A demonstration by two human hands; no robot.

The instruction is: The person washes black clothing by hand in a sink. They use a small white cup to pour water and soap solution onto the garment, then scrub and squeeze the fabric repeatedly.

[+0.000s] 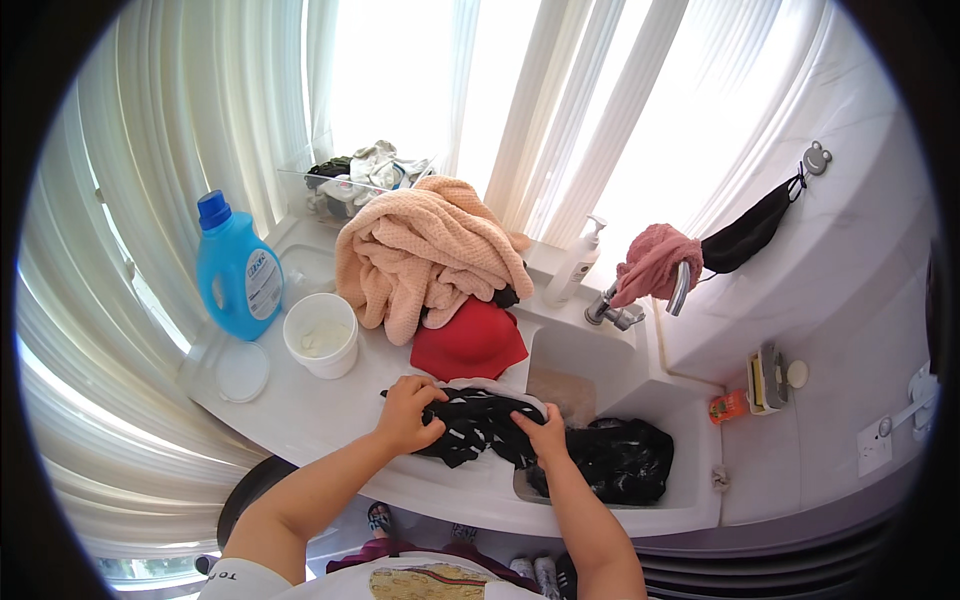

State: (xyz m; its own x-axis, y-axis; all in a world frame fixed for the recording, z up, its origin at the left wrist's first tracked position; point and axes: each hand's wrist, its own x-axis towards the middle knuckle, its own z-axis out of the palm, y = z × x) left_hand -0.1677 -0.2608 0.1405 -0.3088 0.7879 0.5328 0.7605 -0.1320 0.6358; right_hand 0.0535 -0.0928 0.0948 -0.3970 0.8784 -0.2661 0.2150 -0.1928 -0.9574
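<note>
My left hand (408,412) and my right hand (543,432) both press on a black garment with white marks (480,422) lying on the white counter (300,410) at the sink's left edge. The left fingers are curled into the fabric; the right hand grips its right end. More black cloth (620,460) lies bunched in the sink basin (690,400) just right of my right hand. A red garment (468,342) sits right behind the black one.
A peach towel heap (425,255) lies behind the red garment. A white tub (322,335) and its lid (242,372) stand left, beside a blue detergent bottle (238,268). A pink cloth (652,262) hangs on the tap (680,288). A pump bottle (575,265) stands by the window.
</note>
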